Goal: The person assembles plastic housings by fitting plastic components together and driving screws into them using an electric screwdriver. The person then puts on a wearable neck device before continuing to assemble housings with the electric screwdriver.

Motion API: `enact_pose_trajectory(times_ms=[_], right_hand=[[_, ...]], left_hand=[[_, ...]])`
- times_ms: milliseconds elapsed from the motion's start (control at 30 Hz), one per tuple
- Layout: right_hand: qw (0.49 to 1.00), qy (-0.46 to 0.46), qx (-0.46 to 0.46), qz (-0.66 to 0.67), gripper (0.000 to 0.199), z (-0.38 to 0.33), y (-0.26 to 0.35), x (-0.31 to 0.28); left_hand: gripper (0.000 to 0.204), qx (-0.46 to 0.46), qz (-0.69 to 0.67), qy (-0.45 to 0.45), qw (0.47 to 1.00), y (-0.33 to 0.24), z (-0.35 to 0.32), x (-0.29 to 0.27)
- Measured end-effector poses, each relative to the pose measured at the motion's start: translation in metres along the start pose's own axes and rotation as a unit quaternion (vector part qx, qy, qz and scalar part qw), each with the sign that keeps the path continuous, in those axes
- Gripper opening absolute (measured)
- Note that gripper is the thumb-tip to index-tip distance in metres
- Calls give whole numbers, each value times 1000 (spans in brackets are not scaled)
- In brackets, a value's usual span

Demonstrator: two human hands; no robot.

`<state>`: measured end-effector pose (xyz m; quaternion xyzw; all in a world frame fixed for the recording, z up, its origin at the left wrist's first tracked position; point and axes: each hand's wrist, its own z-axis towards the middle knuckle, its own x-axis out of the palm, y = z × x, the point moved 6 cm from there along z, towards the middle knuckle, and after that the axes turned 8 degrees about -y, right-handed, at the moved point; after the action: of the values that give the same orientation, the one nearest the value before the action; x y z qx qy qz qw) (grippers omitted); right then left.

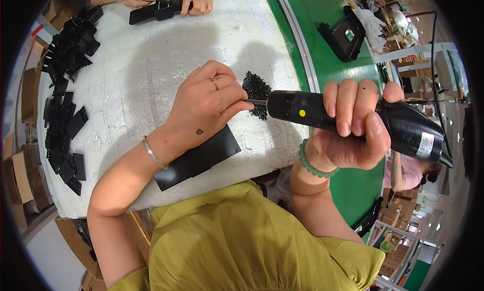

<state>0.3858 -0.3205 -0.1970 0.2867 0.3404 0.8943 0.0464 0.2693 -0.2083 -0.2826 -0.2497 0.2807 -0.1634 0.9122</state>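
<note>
My right hand [353, 124] is wrapped round a black electric screwdriver [297, 105], held level with its bit pointing left and its cable running off at the right. At the bit's tip, the fingers of my left hand [212, 102] are pinched together; whatever screw they may hold there is too small to make out. Beyond the tip lies a heap of small black screws [256, 87] on the white foam-like work surface [166, 54]. A flat black plastic panel [201, 160] rests below my left hand, partly hidden by my wrist.
Many black plastic parts [63, 124] are piled along the left edge. Across the surface, another person's hands [194, 0] hold a black part [146, 13]. To the right runs a green conveyor belt [322, 54] with a metal rail, carrying a black housing [345, 35].
</note>
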Motion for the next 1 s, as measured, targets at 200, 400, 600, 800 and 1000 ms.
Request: enact_pose_trajectory(times_ms=[200,400,600,800,1000], right_hand=[[995,86,27,-34,39,-8,5,23],[991,115,30,-57,31,-17,2,36],[990,111,74,-54,32,-34,-7,43],[973,175,136,-72,34,-69,-25,67],[968,163,168,-90,35,-77,-32,73]], left_hand=[[18,129,88,31,987,-23,-5,-2],[23,15,50,74,996,-25,-17,-16],[50,-257,-2,79,963,11,-53,-60],[46,-257,108,156,947,-5,-98,-61],[35,-268,80,146,949,-4,-109,-56]])
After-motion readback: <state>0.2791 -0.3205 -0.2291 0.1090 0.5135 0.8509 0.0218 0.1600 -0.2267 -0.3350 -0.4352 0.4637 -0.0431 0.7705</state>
